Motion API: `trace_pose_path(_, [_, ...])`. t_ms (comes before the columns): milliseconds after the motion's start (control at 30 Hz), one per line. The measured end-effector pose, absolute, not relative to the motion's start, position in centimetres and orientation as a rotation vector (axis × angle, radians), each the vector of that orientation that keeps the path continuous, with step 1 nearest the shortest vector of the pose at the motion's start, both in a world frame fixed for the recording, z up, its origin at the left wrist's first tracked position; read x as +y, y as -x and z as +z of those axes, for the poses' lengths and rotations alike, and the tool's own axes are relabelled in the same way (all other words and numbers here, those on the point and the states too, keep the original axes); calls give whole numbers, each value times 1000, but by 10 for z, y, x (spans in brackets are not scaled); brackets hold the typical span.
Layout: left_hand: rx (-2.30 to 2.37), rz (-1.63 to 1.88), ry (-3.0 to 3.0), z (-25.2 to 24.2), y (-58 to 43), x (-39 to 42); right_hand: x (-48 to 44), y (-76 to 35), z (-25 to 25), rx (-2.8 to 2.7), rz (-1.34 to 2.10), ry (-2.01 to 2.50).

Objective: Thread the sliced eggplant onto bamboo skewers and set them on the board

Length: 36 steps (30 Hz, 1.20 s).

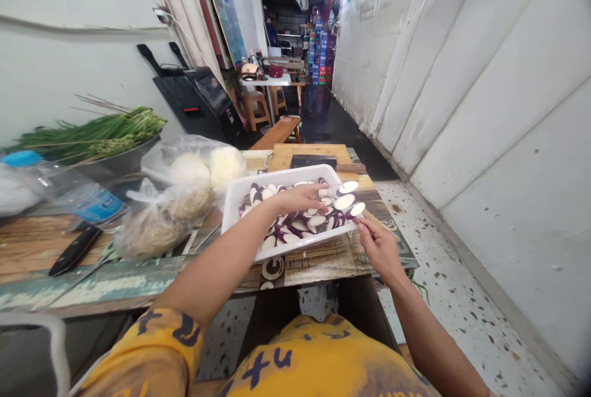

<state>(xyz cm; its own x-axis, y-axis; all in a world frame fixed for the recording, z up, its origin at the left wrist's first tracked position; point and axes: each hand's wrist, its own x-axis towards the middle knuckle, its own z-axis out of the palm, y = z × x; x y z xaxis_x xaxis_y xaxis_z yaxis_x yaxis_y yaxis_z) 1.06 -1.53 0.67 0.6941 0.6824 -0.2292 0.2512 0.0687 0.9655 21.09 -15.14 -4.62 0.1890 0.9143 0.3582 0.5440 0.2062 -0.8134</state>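
A white plastic tray (pixel 282 254) of sliced purple eggplant (pixel 295 224) stands on the table before me. Over the slices at its right part reaches my left hand (pixel 299 197), its fingers stretched out and apart. I see nothing held in it. Beyond the tray's right rim, my right hand (pixel 379 244) pinches the lower end of a skewer (pixel 358 218). Three oval eggplant slices (pixel 345 202) with white faces are on that skewer, close to the left fingertips. Several bare skewers (pixel 376 222) lie on the table behind my right hand.
A cleaver (pixel 314 161) rests on a wooden board (pixel 281 156) behind the tray. To the left are bagged vegetables (pixel 189 169), a plastic bottle (pixel 95 200), a black-handled knife (pixel 76 251) and a metal basin (pixel 108 166) of greens. A wooden bench (pixel 279 132) stands beyond.
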Motion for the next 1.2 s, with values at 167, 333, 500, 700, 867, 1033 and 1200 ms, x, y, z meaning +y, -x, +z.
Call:
trace_pose_path(167, [907,405,-1573,-2,-13,-10,-150,-211,-45,-1475,482,1442])
trace_pose_path(333, [760,450,-1290,-1,-14,-10,-151,-210,-43,-1492,454,1459])
trace_pose_path(500, [818,578,-1115,1,-17,-9,-155,-208,-42,-1520,465,1465])
trace_pose_path(700, [947,846,-1234,2,-17,-9,-157,-206,-41,-1537,493,1441])
trace_pose_path(867, [892,834,-1094,11,-20,-15,-158,-203,-40,-1529,510,1431])
trace_pose_path(1033, [914,949,-1037,9,-20,-10,-162,-197,-38,-1555,528,1431])
trace_pose_path(1200, [915,935,-939,7,-16,-7,-164,-195,-40,-1571,519,1413])
